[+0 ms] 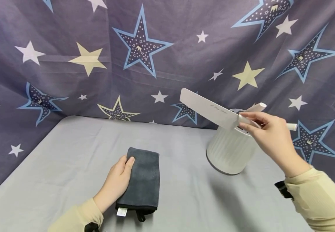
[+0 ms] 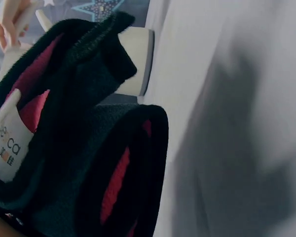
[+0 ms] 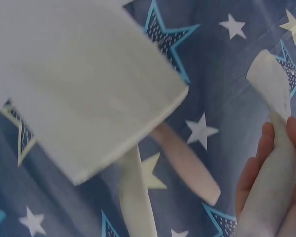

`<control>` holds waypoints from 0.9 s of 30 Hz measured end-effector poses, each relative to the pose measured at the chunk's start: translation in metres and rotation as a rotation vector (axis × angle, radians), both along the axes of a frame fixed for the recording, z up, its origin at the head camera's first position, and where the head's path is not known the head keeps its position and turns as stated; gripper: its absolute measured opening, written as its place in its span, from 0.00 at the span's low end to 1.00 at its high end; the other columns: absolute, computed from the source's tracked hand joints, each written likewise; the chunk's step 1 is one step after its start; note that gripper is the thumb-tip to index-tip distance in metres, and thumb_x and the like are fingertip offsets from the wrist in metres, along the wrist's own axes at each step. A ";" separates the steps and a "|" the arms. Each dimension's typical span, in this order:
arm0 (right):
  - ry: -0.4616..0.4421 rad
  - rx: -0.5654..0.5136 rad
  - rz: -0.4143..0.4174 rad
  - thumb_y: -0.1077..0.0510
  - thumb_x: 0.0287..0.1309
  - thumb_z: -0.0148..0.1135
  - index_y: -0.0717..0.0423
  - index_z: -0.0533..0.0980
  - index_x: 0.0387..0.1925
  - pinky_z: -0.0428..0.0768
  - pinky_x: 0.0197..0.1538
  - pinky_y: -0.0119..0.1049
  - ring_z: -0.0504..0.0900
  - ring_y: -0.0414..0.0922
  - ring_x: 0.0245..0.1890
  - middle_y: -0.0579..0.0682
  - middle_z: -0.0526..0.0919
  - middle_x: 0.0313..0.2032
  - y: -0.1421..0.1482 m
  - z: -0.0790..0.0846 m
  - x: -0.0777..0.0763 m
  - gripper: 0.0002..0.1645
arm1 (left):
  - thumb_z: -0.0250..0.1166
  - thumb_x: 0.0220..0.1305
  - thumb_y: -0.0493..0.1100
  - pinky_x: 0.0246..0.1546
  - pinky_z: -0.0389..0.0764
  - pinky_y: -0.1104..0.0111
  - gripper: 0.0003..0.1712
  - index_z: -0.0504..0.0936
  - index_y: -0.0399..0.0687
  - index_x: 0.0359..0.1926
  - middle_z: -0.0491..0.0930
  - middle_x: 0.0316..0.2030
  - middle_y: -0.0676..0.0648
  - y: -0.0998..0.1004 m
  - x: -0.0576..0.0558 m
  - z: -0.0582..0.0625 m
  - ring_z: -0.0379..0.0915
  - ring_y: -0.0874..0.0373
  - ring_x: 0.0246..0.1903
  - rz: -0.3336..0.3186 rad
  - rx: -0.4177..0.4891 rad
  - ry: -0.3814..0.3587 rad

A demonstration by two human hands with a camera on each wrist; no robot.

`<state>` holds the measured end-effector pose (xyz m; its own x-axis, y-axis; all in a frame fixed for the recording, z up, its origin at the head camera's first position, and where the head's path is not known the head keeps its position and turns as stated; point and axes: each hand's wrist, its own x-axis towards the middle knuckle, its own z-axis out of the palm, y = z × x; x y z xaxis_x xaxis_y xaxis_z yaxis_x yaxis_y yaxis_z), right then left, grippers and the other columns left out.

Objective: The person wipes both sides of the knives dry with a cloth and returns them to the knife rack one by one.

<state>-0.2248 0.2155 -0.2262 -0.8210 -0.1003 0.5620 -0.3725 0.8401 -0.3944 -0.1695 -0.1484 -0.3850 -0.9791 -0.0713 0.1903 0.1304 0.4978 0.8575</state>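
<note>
In the head view, my right hand (image 1: 276, 138) grips the handle of a white-bladed knife (image 1: 205, 108). Its broad blade points up and left, overlapping the rim of a white ribbed knife holder (image 1: 231, 153). The right wrist view has the knife's handle (image 3: 274, 168) between thumb and fingers, beside the holder (image 3: 89, 94). Lower down, my left hand (image 1: 116, 180) holds a folded dark grey cloth (image 1: 144, 177) by its left side, thumb on top. Seen from the left wrist, the cloth (image 2: 64, 153) shows pink inner layers and a white label (image 2: 9, 148).
More handles stick out of the holder, a white one (image 3: 138, 197) and a light brownish one (image 3: 190, 165). A pale grey sheet covers the table (image 1: 54, 167). Behind it hangs a dark curtain (image 1: 185, 64) printed with stars.
</note>
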 end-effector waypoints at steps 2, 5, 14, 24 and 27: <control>0.008 0.047 -0.015 0.56 0.57 0.72 0.54 0.86 0.46 0.67 0.25 0.22 0.69 0.22 0.24 0.57 0.89 0.38 0.006 0.007 0.001 0.14 | 0.45 0.80 0.44 0.46 0.77 0.55 0.19 0.75 0.33 0.51 0.81 0.40 0.38 -0.002 -0.002 -0.003 0.77 0.48 0.43 0.003 -0.023 -0.002; -0.005 0.113 -0.056 0.53 0.58 0.71 0.50 0.86 0.47 0.68 0.26 0.31 0.70 0.20 0.24 0.58 0.89 0.38 0.017 0.018 0.001 0.15 | 0.45 0.80 0.44 0.47 0.77 0.53 0.19 0.76 0.31 0.51 0.81 0.40 0.37 -0.005 -0.005 -0.007 0.78 0.47 0.43 0.011 -0.048 -0.014; -0.022 0.285 -0.172 0.58 0.57 0.63 0.49 0.85 0.48 0.61 0.22 0.40 0.74 0.50 0.23 0.57 0.88 0.32 0.040 0.046 0.006 0.16 | 0.43 0.80 0.46 0.46 0.74 0.59 0.23 0.76 0.31 0.53 0.80 0.42 0.38 -0.013 -0.016 -0.024 0.75 0.50 0.43 0.029 0.059 -0.215; -0.050 0.393 -0.217 0.52 0.58 0.66 0.48 0.86 0.46 0.60 0.23 0.39 0.71 0.46 0.21 0.58 0.88 0.31 0.063 0.066 0.011 0.14 | 0.40 0.81 0.48 0.40 0.73 0.67 0.26 0.73 0.30 0.57 0.78 0.41 0.40 -0.014 -0.020 -0.036 0.73 0.56 0.39 -0.022 0.228 -0.353; -0.005 0.422 -0.200 0.54 0.55 0.69 0.53 0.86 0.42 0.58 0.21 0.39 0.66 0.42 0.17 0.56 0.85 0.23 0.067 0.068 0.011 0.13 | 0.40 0.81 0.47 0.41 0.72 0.67 0.25 0.73 0.29 0.57 0.78 0.42 0.40 -0.014 -0.021 -0.038 0.73 0.54 0.41 -0.023 0.213 -0.361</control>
<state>-0.2138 0.2829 -0.1578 -0.8502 -0.1583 0.5021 -0.1856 0.9826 -0.0045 -0.1901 -0.1628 -0.4230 -0.9821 -0.0498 -0.1816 -0.1881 0.3046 0.9337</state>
